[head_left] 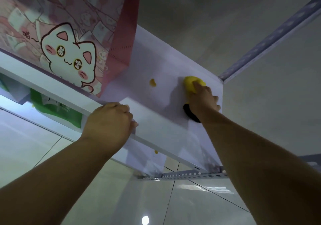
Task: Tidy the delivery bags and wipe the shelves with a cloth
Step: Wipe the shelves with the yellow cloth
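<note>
Wiping left with your right hand (204, 99) clamped on the yellow cloth (191, 83) could knock the pink bag (69, 38) off the shelf (156, 59) your left hand (109, 120) grips.

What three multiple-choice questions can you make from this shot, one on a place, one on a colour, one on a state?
1. Where does the cat-print bag stand?
A. on the shelf being wiped
B. on a chair
C. on a hook

2. What colour is the cloth under the right hand?
A. blue
B. yellow
C. white

3. What is the left hand doing?
A. hanging free
B. gripping the shelf's front edge
C. lifting a box

Answers:
1 A: its base sits on the white shelf, left of the cloth.
2 B: yellow shows beyond the fingers.
3 B: its fingers curl over the edge.
</note>
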### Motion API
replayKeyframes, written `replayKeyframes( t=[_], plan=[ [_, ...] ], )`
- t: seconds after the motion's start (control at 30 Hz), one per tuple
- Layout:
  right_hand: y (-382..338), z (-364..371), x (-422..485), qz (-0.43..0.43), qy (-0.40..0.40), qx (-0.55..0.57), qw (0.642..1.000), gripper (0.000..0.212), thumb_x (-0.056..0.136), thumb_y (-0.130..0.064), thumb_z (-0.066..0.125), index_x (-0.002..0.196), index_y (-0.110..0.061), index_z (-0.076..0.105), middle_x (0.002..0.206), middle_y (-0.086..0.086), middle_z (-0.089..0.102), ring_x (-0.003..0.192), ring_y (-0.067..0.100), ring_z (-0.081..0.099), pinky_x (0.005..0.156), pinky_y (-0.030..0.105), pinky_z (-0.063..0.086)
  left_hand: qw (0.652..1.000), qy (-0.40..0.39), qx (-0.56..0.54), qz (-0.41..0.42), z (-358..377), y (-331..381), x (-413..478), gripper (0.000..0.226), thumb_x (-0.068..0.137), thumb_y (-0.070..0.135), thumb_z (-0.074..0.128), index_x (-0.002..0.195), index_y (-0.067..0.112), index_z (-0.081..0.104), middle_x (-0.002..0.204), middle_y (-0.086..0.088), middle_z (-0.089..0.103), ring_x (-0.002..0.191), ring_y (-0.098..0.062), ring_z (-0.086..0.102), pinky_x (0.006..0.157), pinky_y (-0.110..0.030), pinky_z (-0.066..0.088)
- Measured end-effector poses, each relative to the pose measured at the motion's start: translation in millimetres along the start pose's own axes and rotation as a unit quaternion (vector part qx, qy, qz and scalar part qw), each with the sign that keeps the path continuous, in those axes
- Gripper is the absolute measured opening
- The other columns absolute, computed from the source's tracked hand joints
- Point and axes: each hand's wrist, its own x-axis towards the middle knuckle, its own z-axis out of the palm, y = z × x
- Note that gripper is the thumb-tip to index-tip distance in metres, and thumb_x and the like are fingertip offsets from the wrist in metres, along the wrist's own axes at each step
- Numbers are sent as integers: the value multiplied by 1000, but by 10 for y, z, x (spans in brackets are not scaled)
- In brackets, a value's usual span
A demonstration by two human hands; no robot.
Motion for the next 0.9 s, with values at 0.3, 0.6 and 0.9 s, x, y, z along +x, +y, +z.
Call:
replayKeyframes(
  t=[0.3, 0.6, 0.9],
  plan=[
    [-266, 254, -666, -330, 9, -56, 942, 52, 90, -28, 48, 134, -53, 34, 146, -5, 33, 106, 33, 34, 82, 35, 19, 999, 28, -28, -4, 80, -10, -46, 43, 98, 41, 28, 121, 21, 58, 130, 4, 52, 118, -17, 48, 102, -27, 32],
    [-497, 260, -204, -259, 21, -98, 961, 85, 74, -7, 52, 136, -55, 21, 144, -1, 27, 108, 34, 31, 89, 42, 24, 998, 20, -50, -13, 35, -38, -25, 40, 97, 42, 31, 115, 23, 61, 122, 5, 53, 110, -15, 52, 90, -32, 48],
    [-425, 341, -487, -336, -13, -47, 941, 64, 79, -25, 42, 135, -53, 32, 139, 4, 37, 109, 35, 32, 88, 36, 22, 997, 58, -52, -14, 89, -42, -60, 40, 96, 44, 31, 114, 25, 62, 122, 8, 53, 110, -14, 51, 87, -27, 46]
  ],
)
